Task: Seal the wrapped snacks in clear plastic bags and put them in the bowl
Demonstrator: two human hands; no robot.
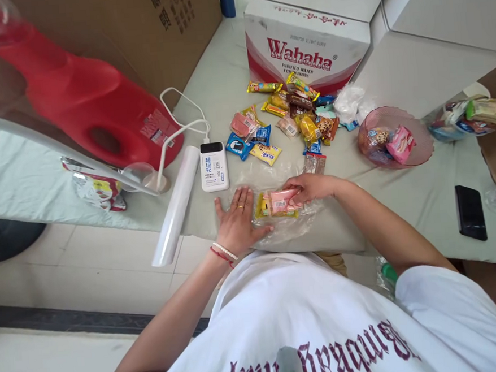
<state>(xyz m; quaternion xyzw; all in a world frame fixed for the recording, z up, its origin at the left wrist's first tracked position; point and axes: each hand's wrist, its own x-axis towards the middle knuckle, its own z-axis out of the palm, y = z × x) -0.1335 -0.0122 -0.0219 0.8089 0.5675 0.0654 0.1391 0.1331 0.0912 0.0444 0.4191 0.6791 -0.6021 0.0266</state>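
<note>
1. Head view: the left hand (pixel 239 223) lies flat, fingers spread, pressing the clear bag (pixel 285 229) on the bench (pixel 402 198).
2. The right hand (pixel 311 187) pinches the pink snack packet (pixel 283 201), long axis left-right, inside the bag between both hands.

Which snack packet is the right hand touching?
The pink packet inside the clear bag, under the right hand; the other snacks lie loose farther up the table.

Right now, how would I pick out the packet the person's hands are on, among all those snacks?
Start at the Wahaha carton at the table's far edge and come past the loose snack pile to the near edge. There a clear plastic bag lies flat, pressed by the left hand. The right hand grips the pink packet inside it, beside a yellow one: the only pink packet bagged.
</note>
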